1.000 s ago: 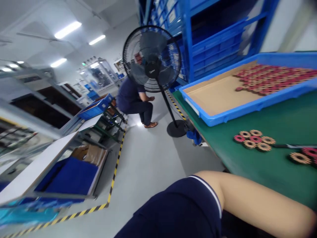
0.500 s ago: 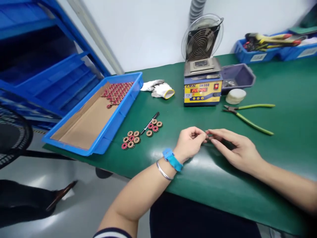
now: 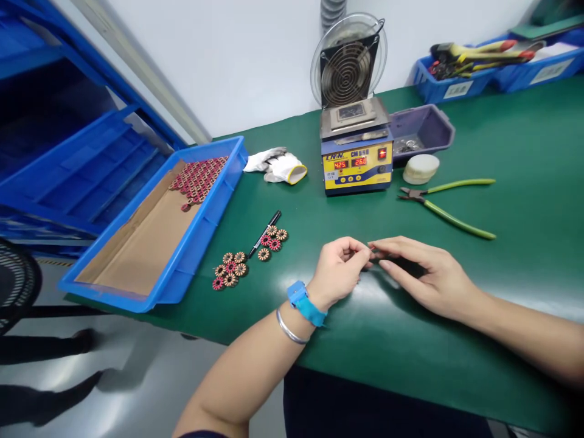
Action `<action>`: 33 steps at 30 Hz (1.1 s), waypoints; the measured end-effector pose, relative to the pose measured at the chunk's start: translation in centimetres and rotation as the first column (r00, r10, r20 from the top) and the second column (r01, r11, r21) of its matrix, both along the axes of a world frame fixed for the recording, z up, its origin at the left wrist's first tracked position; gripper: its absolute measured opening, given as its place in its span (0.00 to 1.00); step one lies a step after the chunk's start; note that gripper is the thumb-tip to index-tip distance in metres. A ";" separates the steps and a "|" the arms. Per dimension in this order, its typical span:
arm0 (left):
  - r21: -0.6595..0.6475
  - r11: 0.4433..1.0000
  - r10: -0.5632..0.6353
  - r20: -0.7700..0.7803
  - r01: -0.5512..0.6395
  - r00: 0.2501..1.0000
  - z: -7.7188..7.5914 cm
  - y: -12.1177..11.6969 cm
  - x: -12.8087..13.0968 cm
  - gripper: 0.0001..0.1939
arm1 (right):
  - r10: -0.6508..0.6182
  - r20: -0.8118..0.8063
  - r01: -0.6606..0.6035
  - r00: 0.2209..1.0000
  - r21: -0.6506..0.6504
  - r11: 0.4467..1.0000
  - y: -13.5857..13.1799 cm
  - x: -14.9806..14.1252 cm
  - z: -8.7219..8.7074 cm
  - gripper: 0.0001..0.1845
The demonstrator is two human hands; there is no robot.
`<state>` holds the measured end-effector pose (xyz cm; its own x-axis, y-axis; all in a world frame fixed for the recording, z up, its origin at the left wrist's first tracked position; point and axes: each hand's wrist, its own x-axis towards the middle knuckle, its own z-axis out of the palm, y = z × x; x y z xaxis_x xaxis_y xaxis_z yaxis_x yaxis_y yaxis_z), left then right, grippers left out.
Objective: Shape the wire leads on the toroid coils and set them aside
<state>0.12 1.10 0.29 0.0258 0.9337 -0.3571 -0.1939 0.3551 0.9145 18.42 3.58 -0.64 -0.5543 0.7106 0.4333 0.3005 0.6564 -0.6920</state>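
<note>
My left hand (image 3: pixel 340 267), with a blue strap and a silver bangle at the wrist, is closed in a pinch just above the green table (image 3: pixel 319 340). Whatever it pinches is mostly hidden by the fingers. My right hand (image 3: pixel 424 271) meets it fingertip to fingertip, thumb and forefinger closed at the same small spot; what lies between them is too small to name. Left of my hands lie two groups of wire-wound ring coils (image 3: pixel 230 267), some red and some copper-coloured. A black marker pen (image 3: pixel 264 234) lies between the groups.
A blue tray (image 3: pixel 196 255) lined with cardboard holds rows of coils at left. White gloves (image 3: pixel 278 165), a solder pot (image 3: pixel 358 161) with a fan behind it, a purple bin (image 3: pixel 433 125), a round white pad (image 3: pixel 420 168) and green-handled cutters (image 3: pixel 449 204) stand farther back. Blue tool bins (image 3: pixel 456 91) are at back right.
The view has shifted, so the table's things appear farther left. Both hands stay together at the fingertips. At lower left, a person's legs on the floor have moved.
</note>
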 end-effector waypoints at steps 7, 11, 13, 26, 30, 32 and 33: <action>0.007 1.000 -0.030 0.015 0.030 0.999 -0.2 0.0 -0.2 0.06 | -0.002 -0.013 0.002 1.000 0.017 1.000 0.1 0.0 0.1 0.15; 0.011 0.998 -0.057 0.013 0.057 0.998 -0.2 0.0 -0.4 0.05 | -0.005 -0.007 0.005 1.000 -0.012 1.000 0.4 0.0 0.0 0.14; 0.007 0.998 -0.062 0.010 0.062 0.998 -0.2 0.0 -0.4 0.06 | 0.004 -0.001 -0.004 1.000 -0.030 1.000 0.4 0.1 0.1 0.13; 0.030 0.996 -0.090 0.028 0.089 0.996 -0.3 -0.1 -0.6 0.05 | 0.019 -0.012 -0.019 1.000 0.014 1.000 0.1 -0.1 0.7 0.10; 0.023 0.996 -0.083 0.022 0.082 0.996 -0.3 0.0 -0.5 0.05 | 0.024 -0.019 -0.024 1.000 0.004 1.000 0.0 -0.2 0.7 0.11; 0.020 0.996 -0.085 0.021 0.085 0.996 -0.2 0.0 -0.5 0.05 | 0.028 -0.023 -0.028 0.999 0.003 1.000 0.0 -0.2 0.7 0.12; 0.017 0.996 -0.088 0.019 0.088 0.996 -0.2 0.0 -0.5 0.05 | 0.032 -0.025 -0.032 0.999 0.003 0.999 0.0 -0.1 0.6 0.12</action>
